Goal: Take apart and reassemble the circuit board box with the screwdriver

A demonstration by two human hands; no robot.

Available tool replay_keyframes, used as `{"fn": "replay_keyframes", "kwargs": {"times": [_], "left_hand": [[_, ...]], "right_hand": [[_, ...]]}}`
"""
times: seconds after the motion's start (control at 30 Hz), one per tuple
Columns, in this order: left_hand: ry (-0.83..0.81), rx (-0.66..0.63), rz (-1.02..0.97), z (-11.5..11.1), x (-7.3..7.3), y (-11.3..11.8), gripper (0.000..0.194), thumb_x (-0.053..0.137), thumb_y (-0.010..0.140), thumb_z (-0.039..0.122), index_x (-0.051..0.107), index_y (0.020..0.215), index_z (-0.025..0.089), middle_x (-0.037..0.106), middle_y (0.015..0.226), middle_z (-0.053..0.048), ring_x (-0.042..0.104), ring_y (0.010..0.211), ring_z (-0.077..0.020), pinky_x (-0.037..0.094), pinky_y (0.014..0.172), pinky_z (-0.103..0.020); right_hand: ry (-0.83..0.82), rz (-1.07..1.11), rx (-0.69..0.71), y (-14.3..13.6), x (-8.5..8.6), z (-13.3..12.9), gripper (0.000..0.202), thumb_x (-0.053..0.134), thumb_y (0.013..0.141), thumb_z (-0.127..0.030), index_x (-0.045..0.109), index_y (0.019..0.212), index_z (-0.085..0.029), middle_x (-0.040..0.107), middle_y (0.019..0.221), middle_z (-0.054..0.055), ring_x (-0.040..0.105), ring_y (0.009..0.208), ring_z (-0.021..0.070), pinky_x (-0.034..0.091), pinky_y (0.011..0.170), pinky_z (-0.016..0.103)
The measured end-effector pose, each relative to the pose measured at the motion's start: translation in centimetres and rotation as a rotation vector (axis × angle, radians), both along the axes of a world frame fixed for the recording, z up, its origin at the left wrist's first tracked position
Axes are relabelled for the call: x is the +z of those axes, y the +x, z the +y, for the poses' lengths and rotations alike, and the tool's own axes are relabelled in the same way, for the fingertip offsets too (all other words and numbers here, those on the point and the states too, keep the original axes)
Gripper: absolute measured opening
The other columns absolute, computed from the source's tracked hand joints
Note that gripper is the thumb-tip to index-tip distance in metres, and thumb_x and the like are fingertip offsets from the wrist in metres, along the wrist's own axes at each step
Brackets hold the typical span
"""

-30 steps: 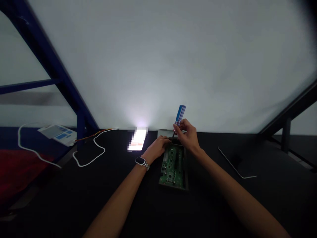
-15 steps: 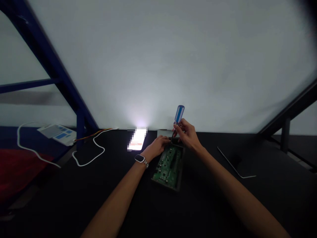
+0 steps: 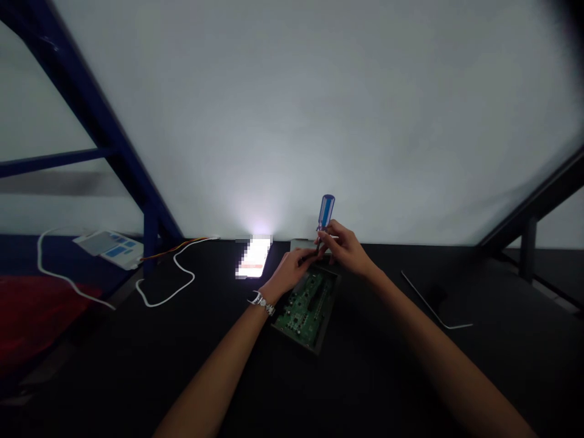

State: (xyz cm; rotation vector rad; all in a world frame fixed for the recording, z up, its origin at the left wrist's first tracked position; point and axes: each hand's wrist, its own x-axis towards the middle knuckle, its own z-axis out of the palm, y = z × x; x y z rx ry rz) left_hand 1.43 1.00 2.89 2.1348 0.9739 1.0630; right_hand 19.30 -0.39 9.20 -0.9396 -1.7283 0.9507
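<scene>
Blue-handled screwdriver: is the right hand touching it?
Touching. The head view shows the right hand gripping the screwdriver low down in its fingers, the handle's top sticking up above them.

No text, label, brand, number or sign is coming through legibly. The glowing white rectangular phone screen (image 3: pixel 254 258) is showing only coarse blurred blocks with a reddish band. The flat white sheet with grey and blue printed panels (image 3: pixel 112 248) is presenting marks too small to read. The green rectangular circuit board (image 3: pixel 303 310) is bearing pale specks that are not resolving into characters, and the blue-and-white striped screwdriver handle (image 3: pixel 325 210) is displaying no readable lettering.
</scene>
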Motion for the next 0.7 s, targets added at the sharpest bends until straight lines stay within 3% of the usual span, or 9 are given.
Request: {"fn": "replay_keyframes", "kwargs": {"times": [0.13, 0.23, 0.33, 0.5, 0.6, 0.7], "left_hand": [[0.003, 0.029, -0.039, 0.0, 0.0, 0.1, 0.025, 0.055, 0.094, 0.033, 0.072, 0.107, 0.022, 0.07, 0.091, -0.005, 0.063, 0.08, -0.0176, 0.05, 0.076, -0.031], [0.03, 0.076, -0.056, 0.1, -0.1, 0.1, 0.021, 0.059, 0.091, 0.033, 0.073, 0.103, 0.022, 0.069, 0.087, -0.005, 0.063, 0.078, -0.0174, 0.049, 0.074, -0.03], [0.038, 0.124, -0.07, 0.1, -0.1, 0.2, 0.018, 0.063, 0.088, 0.034, 0.073, 0.091, 0.02, 0.068, 0.081, -0.004, 0.062, 0.077, -0.0174, 0.048, 0.072, -0.029], [0.051, 0.21, -0.04, 0.1, -0.2, 0.7, 0.017, 0.069, 0.084, 0.034, 0.069, 0.079, 0.018, 0.061, 0.071, -0.001, 0.057, 0.068, -0.015, 0.044, 0.065, -0.027], [0.065, 0.232, -0.013, 0.0, 0.0, 0.9, 0.016, 0.069, 0.083, 0.032, 0.069, 0.077, 0.018, 0.061, 0.071, -0.001, 0.056, 0.071, -0.0163, 0.045, 0.066, -0.028], [0.091, 0.133, 0.015, -0.2, 0.2, 0.7, 0.011, 0.066, 0.086, 0.028, 0.071, 0.09, 0.019, 0.067, 0.082, -0.003, 0.058, 0.085, -0.0193, 0.046, 0.074, -0.029]], "right_hand": [[-0.006, 0.0, -0.01, -0.4, -0.5, 0.0, 0.037, 0.052, 0.089, -0.054, 0.055, 0.109, -0.023, 0.065, 0.095, 0.005, 0.066, 0.065, 0.0148, 0.05, 0.043, 0.023], [0.042, -0.014, -0.093, -0.7, -1.4, 0.1, 0.041, 0.061, 0.084, -0.051, 0.055, 0.114, -0.024, 0.064, 0.101, 0.005, 0.066, 0.066, 0.015, 0.051, 0.047, 0.024], [0.095, -0.02, -0.203, -1.0, -2.2, 0.2, 0.04, 0.07, 0.077, -0.048, 0.058, 0.106, -0.024, 0.065, 0.091, 0.003, 0.065, 0.064, 0.0154, 0.051, 0.05, 0.026], [0.162, -0.058, -0.313, -1.3, -2.3, 0.3, 0.027, 0.068, 0.08, -0.047, 0.063, 0.079, -0.02, 0.067, 0.073, 0.003, 0.064, 0.068, 0.018, 0.053, 0.058, 0.029], [0.197, -0.098, -0.329, -1.1, -2.1, 0.4, 0.024, 0.066, 0.083, -0.043, 0.065, 0.079, -0.019, 0.068, 0.072, 0.004, 0.064, 0.066, 0.018, 0.053, 0.06, 0.031], [0.207, -0.148, -0.287, -0.7, -1.9, 0.5, 0.02, 0.062, 0.086, -0.039, 0.066, 0.084, -0.019, 0.069, 0.072, 0.003, 0.065, 0.067, 0.0185, 0.054, 0.061, 0.031]]}}
